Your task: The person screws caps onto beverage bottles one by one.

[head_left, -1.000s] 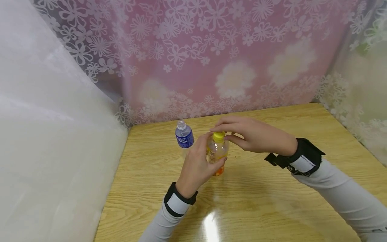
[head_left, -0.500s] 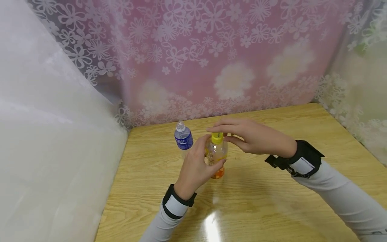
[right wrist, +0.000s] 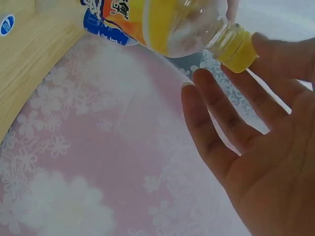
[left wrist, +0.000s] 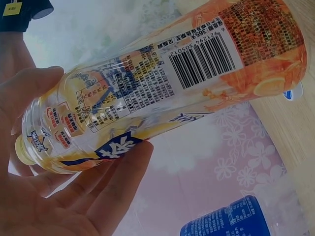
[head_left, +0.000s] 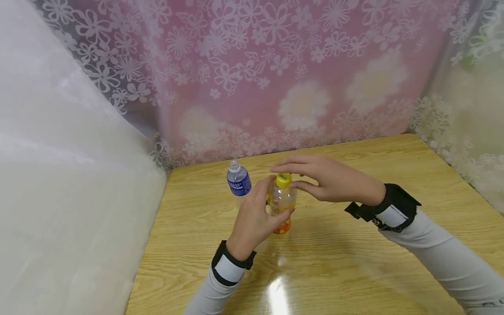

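Note:
Upright on the table stands a clear plastic drink bottle [head_left: 282,200] with an orange and yellow label and a yellow cap [head_left: 283,180]. My left hand [head_left: 255,218] grips its body, thumb on the near side and fingers around the far side, as the left wrist view also shows. Thumb and index finger of my right hand [head_left: 334,178] pinch the yellow cap [right wrist: 239,51], while the other fingers stretch out loosely. Clear neck threads show below the cap. An uncapped bottle with a blue label [head_left: 239,181] stands behind my left hand, its lower part hidden.
A small white disc with a blue mark, like a bottle cap [right wrist: 7,24], lies on the wooden table [head_left: 334,262]. Behind the table hangs a pink floral curtain [head_left: 244,87]. Pale sheeting [head_left: 78,175] hangs along the left side.
The right thumb and fingers have shifted slightly around the yellow cap, and more of its top shows. My left hand keeps its grip on the bottle. The view has shifted slightly.

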Demonstrator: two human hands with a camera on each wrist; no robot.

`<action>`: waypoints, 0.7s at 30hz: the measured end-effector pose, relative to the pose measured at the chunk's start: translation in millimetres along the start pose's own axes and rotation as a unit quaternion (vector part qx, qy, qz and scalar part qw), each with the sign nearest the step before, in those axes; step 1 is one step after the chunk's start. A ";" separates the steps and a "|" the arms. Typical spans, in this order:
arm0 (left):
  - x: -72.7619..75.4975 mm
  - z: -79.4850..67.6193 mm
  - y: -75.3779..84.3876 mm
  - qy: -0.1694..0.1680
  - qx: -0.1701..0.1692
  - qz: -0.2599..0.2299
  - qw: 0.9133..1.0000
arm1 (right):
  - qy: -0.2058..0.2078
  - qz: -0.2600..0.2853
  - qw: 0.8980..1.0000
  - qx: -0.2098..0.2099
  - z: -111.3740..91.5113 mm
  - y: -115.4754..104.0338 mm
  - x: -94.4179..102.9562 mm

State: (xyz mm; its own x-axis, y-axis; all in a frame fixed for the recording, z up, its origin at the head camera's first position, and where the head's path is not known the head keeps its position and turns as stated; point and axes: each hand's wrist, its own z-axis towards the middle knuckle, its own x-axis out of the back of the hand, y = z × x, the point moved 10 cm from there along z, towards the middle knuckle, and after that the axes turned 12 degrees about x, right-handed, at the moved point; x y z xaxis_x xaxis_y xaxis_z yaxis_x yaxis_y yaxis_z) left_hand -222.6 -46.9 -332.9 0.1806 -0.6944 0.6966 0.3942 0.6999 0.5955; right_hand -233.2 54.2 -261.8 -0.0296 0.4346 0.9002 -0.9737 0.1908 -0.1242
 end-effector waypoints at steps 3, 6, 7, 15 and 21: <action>0.1 -0.3 -0.5 0.000 -0.001 0.000 1.000 | -0.001 0.019 1.000 0.024 2.0 -3.7 0.7; -0.8 -0.2 -1.4 -0.002 0.000 -0.003 1.000 | 0.006 0.014 1.000 0.021 3.2 -2.3 0.6; -1.3 -0.1 -2.3 -0.004 0.003 -0.007 1.000 | 0.008 0.006 1.000 0.017 3.4 -1.6 0.4; -3.8 0.4 -8.2 -0.014 0.042 -0.066 0.997 | 0.047 -0.061 0.997 0.024 7.6 -4.4 4.1; 1.1 -4.3 1.0 0.058 0.014 0.011 0.998 | 0.070 -0.096 0.993 -0.008 9.9 -8.1 -1.0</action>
State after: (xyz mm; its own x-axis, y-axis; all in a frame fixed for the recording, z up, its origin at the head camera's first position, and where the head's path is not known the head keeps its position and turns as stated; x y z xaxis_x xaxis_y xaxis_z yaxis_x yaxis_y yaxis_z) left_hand -218.1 -47.6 -333.2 0.2917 -0.6929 0.6594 0.3641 0.7179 0.5933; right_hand -227.5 43.5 -257.5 0.1882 0.5064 0.8415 -0.9549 0.2945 0.0363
